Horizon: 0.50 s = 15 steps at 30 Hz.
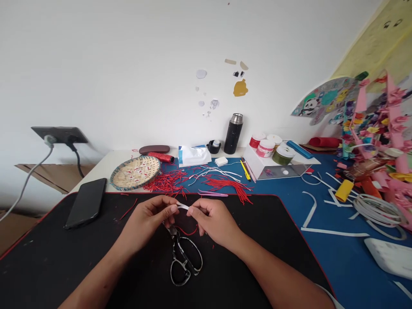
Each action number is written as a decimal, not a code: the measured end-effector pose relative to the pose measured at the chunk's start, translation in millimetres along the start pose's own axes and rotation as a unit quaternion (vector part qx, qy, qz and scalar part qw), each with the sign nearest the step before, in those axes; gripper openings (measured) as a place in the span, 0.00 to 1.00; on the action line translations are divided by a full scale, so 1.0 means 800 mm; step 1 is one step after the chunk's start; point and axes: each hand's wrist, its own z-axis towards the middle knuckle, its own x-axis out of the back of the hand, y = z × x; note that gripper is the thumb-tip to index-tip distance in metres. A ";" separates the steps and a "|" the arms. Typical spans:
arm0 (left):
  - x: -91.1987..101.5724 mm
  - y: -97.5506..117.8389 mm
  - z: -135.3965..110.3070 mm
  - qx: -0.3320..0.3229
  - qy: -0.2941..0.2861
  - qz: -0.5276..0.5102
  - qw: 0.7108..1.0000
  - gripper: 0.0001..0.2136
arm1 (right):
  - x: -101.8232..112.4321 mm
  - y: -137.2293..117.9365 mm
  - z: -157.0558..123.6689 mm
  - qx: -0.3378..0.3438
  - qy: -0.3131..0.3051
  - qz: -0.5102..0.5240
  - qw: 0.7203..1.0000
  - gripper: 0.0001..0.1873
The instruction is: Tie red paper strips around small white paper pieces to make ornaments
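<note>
Between my two hands a short white strip is stretched over the black mat; whether it is paper or something else I cannot tell. My left hand pinches its left end between thumb and fingers. At the other end, my right hand is closed on it the same way. Just below my hands lie scissors with black-and-white handles, their blades partly hidden by my left fingers. A red cord curves on the mat beneath my right hand.
Left on the mat is a phone. Behind stand a woven basket, red threads, a tissue pack, a black thermos and paint jars on a box. White strips and paper flowers fill the right side.
</note>
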 end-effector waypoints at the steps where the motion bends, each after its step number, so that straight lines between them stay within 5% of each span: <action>1: 0.000 -0.001 0.000 0.004 -0.005 0.004 1.000 0.17 | 0.000 0.000 0.000 0.002 -0.001 -0.003 1.000 0.09; 15: -0.003 -0.003 0.001 0.011 0.008 -0.032 0.999 0.14 | 0.000 -0.002 -0.004 0.014 -0.027 -0.033 0.999 0.11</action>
